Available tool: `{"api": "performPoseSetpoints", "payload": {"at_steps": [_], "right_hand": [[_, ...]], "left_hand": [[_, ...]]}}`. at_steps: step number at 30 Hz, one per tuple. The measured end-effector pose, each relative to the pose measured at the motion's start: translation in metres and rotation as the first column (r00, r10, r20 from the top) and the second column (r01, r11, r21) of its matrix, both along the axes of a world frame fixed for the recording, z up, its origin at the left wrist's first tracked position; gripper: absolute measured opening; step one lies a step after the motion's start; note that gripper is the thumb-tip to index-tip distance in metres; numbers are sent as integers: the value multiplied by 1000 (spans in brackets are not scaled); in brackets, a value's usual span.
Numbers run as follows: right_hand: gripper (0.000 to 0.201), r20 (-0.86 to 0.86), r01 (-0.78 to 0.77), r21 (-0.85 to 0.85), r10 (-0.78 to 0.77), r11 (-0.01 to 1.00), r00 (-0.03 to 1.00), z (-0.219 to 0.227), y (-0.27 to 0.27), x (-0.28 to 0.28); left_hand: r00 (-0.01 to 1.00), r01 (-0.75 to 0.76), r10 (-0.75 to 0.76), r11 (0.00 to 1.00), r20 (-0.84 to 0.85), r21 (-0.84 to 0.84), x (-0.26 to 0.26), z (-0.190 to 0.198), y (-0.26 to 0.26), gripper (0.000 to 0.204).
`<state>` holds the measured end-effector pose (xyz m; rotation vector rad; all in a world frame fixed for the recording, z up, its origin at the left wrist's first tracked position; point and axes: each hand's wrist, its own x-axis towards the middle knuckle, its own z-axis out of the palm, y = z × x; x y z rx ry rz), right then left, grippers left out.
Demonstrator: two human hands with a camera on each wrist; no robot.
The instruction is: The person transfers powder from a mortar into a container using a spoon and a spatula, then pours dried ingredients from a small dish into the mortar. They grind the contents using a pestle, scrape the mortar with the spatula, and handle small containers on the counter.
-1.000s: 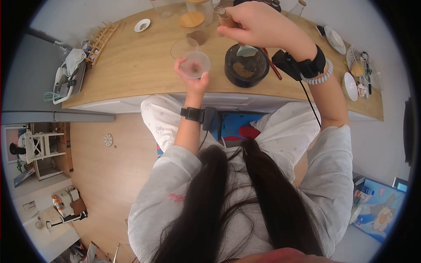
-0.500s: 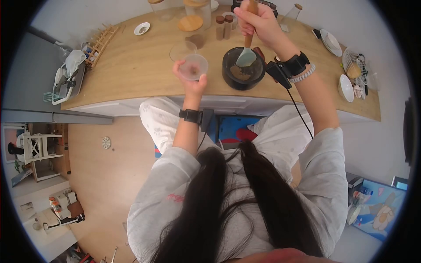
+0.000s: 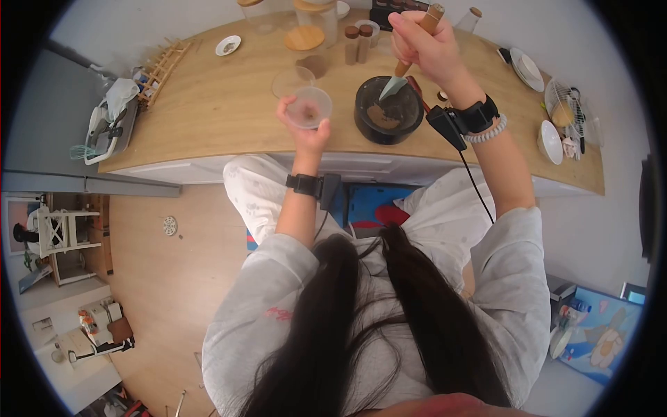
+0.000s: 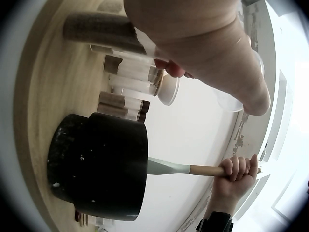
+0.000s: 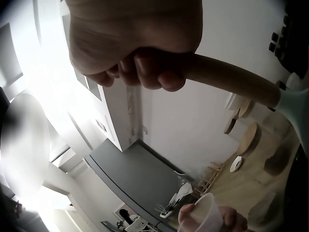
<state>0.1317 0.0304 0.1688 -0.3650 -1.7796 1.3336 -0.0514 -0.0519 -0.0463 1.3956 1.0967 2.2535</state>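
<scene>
The right hand grips the wooden handle of a spatula, whose pale green head dips into a black stone bowl. Brown powder lies at the bottom of that bowl. To the bowl's left, the left hand holds a small translucent cup with fingers and thumb around its sides; a little reddish-brown residue shows in it. In the left wrist view the spatula slants out over the rim of the black bowl.
Behind the bowl stand two corked tubes and a wooden-lidded jar. A clear round container is beside the cup. A red-handled utensil lies right of the bowl. Further right are a white bowl and a wire rack; a small dish sits left.
The right hand let go of a corked tube, which now stands beside another, and holds the spatula upright-ish, its head turned edge-on since half a second ago. The left hand stays nearly still.
</scene>
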Motion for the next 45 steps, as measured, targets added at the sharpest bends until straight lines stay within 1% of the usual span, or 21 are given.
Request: {"api": "performPoseSetpoints", "payload": {"at_steps": [2, 4, 8, 10, 11, 14, 17, 19, 20, 22, 23, 25, 28, 29, 31, 32, 34, 38, 41, 43, 45], "right_hand": [[36, 11, 26, 5, -26, 1000, 1000, -1, -2, 0], [35, 14, 50, -30, -50, 998, 999, 0, -5, 0], [35, 15, 55, -29, -54, 998, 998, -1, -4, 2], [37, 1, 111, 0, -111, 994, 994, -4, 0, 5], [37, 1, 110, 0, -110, 994, 994, -4, 1, 6], [38, -26, 156, -26, -157, 987, 987, -5, 3, 11], [40, -83, 180, -35, -182, 983, 980, -8, 7, 18], [41, -127, 181, -181, -205, 967, 970, -8, 8, 24], [41, -127, 181, -181, -206, 967, 970, -9, 10, 28], [42, -242, 132, -208, -182, 969, 953, -11, 15, 35], [42, -242, 133, -207, -182, 969, 953, -13, 16, 38], [42, -300, 197, -180, -245, 964, 922, -13, 18, 41], [42, -355, 232, -156, -274, 960, 894, -13, 15, 42], [42, -355, 232, -156, -274, 960, 894, -12, 14, 41], [42, -390, 231, -94, -249, 969, 886, -10, 13, 40], [42, -391, 231, -96, -250, 968, 886, -10, 13, 37], [42, -395, 255, -208, -319, 944, 861, -11, 13, 33], [41, -359, 269, -198, -325, 943, 875, -13, 16, 33], [41, -360, 240, -204, -301, 949, 883, -11, 15, 32], [40, -284, 305, -213, -358, 928, 890, -11, 15, 31], [41, -281, 329, -241, -390, 913, 877, -10, 14, 29]], "left_hand": [[1000, 18, -18, 1000, -7, -10, 1, 3, -3, 77], [1000, 26, -25, 999, 9, -22, 2, 2, -3, 78], [999, 47, -46, 998, 23, -40, -1, -5, -1, 80], [999, 40, -40, 999, 22, -26, 1, -1, -1, 80], [999, 35, -34, 999, 23, -14, 1, 1, -2, 80], [999, 47, -47, 999, 25, -23, 2, 2, -2, 80], [999, 44, -44, 999, 29, -5, 3, 5, -3, 80], [998, 45, -45, 999, 32, -5, 3, 4, -3, 80], [998, 46, -45, 999, 36, -5, 3, 3, -3, 80], [998, 49, -49, 999, 32, -3, 4, 4, -3, 80], [998, 52, -52, 999, 28, -2, 4, 5, -3, 79], [998, 57, -57, 998, 17, -15, 1, -1, -2, 79], [999, 51, -51, 999, 6, -19, 0, -1, 0, 78], [999, 41, -41, 999, 7, -11, 1, 0, -1, 77], [999, 36, -35, 999, 8, -16, 2, 2, -2, 76], [999, 31, -31, 999, 9, -22, 3, 3, -3, 76], [999, 33, -32, 999, 12, -22, 4, 5, -4, 76], [1000, 21, -21, 999, 6, -24, 3, 6, -4, 75], [999, 25, -24, 999, 26, -25, 4, 6, -5, 76], [1000, 18, -17, 1000, 25, -24, 4, 6, -5, 76], [1000, 10, -9, 1000, 23, -21, 4, 6, -5, 76]]}}
